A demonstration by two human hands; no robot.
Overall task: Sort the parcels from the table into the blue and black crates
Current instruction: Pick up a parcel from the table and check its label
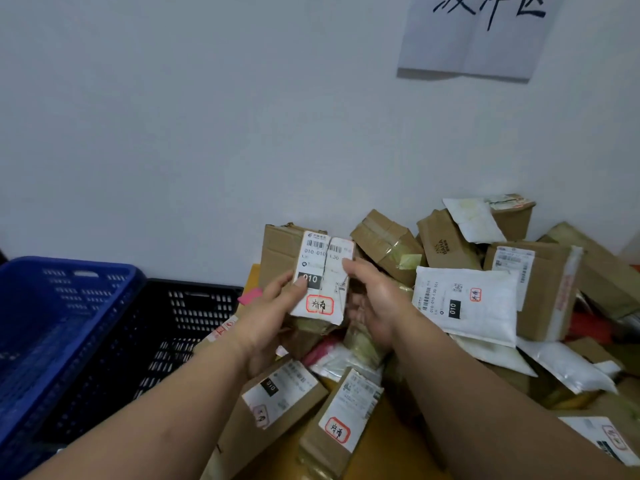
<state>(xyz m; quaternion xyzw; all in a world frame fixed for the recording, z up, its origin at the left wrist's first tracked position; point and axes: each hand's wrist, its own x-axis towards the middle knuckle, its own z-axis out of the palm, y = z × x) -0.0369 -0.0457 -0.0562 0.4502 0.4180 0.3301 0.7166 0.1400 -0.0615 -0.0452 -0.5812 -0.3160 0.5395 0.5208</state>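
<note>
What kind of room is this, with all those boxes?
Probably a parcel sorting room. A heap of labelled parcels is piled against the wall, a blue crate and a black crate stand beside it, and the left hand and right hand hold up one parcel.

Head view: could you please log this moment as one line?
left hand: holds small parcel | right hand: steadies its other side | blue crate, black crate: at left | pile: unsorted
</note>
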